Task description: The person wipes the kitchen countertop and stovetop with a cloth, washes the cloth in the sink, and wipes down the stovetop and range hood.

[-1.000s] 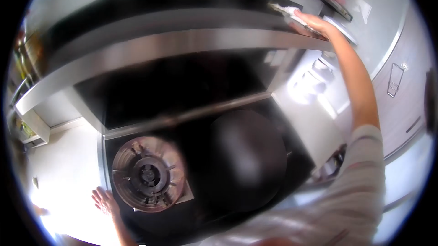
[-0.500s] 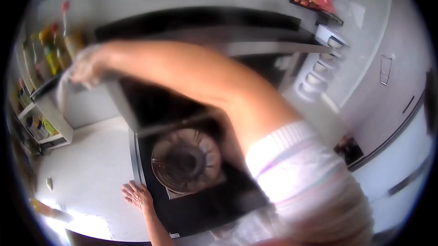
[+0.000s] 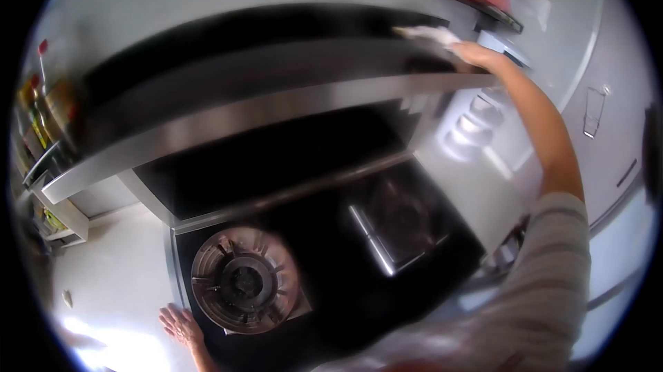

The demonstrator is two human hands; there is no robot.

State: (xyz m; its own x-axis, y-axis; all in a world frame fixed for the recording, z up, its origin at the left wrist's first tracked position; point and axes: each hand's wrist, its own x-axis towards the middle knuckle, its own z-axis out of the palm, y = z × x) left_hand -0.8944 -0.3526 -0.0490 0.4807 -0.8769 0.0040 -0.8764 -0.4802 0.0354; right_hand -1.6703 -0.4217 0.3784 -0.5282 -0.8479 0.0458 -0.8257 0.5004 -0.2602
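Observation:
My right hand is closed round a whitish cloth, which lies against the right end of the black top of the range hood. Its fingers are partly covered by the cloth. Down at the left, my left hand has its fingers spread, holding nothing, over the light counter at the left edge of the black stove. A round burner with a metal ring is just right of that hand.
Bottles stand on a rack at the far left, above a small shelf. Stacked white containers are right of the hood. A wall shelf holds a pink bag. A wire hook hangs at the right.
From the hood's right end, my right hand swung with the cloth to the far left, then back to the right end. My left hand stays spread by the stove. The view has shifted.

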